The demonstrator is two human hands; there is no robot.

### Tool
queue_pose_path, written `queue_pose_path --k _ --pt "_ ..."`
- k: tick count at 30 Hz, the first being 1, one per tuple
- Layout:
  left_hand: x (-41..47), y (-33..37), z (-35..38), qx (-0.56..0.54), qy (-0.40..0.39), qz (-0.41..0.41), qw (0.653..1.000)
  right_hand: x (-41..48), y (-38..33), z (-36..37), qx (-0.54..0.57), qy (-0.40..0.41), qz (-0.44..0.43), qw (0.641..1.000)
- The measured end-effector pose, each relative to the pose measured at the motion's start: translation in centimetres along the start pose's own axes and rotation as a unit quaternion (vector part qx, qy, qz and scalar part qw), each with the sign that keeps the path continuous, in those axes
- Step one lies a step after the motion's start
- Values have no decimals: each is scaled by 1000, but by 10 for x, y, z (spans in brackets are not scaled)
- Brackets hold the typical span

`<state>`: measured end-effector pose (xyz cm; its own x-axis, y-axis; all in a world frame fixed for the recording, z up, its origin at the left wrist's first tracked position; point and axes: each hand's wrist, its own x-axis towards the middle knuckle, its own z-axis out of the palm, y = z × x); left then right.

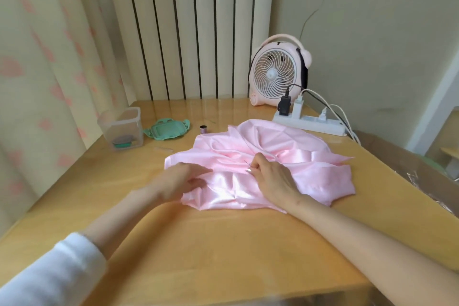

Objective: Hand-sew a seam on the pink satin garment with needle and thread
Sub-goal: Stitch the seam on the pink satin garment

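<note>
Left hand [182, 176] is pretty blurry, fingers [198, 182] smeared into the pink fabric [268, 141]; needle [246, 163] is just a sliver; box [119, 126] contents unclear.

Setting: a home room. Evidence: patterned curtain [37, 69] far left of the left hand [182, 179]; radiator [188, 27] on the wall beyond both hands; pink fan [279, 72] and power strip [310, 125] with chargers beyond the right hand [270, 176]; wooden table [211, 243] beneath them; plastic tub [121, 129] beyond the left.

The bench [223, 243] is bare in front. A box [121, 129], lid [167, 130] and spool [203, 129] sit left; fan [279, 72] and plug strip [310, 124] block the back.
</note>
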<state>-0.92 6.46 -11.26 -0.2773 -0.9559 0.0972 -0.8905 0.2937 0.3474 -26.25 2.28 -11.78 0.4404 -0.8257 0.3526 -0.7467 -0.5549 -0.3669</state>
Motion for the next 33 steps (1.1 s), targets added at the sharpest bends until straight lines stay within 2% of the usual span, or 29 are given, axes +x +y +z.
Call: queue_pose_path --k 1,5,7,9,14,16,20,21,23,26,29,31,32,33 --pt "-3 5 4 8 10 24 1000 0 4 -1 -9 -12 13 1000" --pt "-6 19 22 2 -57 136 989 -18 13 -7 -34 -21 70 997" --pt "5 24 23 -61 -90 136 985 -31 11 -10 -6 -36 85 996" --pt "14 28 22 -126 -106 117 979 -30 5 -20 68 -46 85 993" --pt "13 31 24 -236 -118 69 962 44 -16 -51 132 94 11 987" --pt "8 33 14 -288 -79 43 953 76 -28 -42 145 72 -14 987" --pt "3 23 -8 -317 59 45 946 102 -36 5 1 -97 -25 995" --pt "2 18 -12 -325 83 33 942 100 -38 11 -46 -119 -22 992" --pt "-1 11 -20 -364 119 -9 924 94 -39 16 -105 -113 -19 988" --pt "-1 10 -30 -447 160 -65 878 87 -33 7 -145 -105 -4 984" --pt "-2 11 -32 -557 187 -108 802 78 -27 -1 -208 -152 -4 966" --pt "-1 15 -31 -568 197 -123 790 77 -22 -8 -140 -179 27 973" --pt "-1 17 -30 -554 211 -126 795 79 -18 -16 -64 -166 57 982" --pt "0 18 -29 -530 231 -126 806 81 -14 -24 19 -120 80 989"
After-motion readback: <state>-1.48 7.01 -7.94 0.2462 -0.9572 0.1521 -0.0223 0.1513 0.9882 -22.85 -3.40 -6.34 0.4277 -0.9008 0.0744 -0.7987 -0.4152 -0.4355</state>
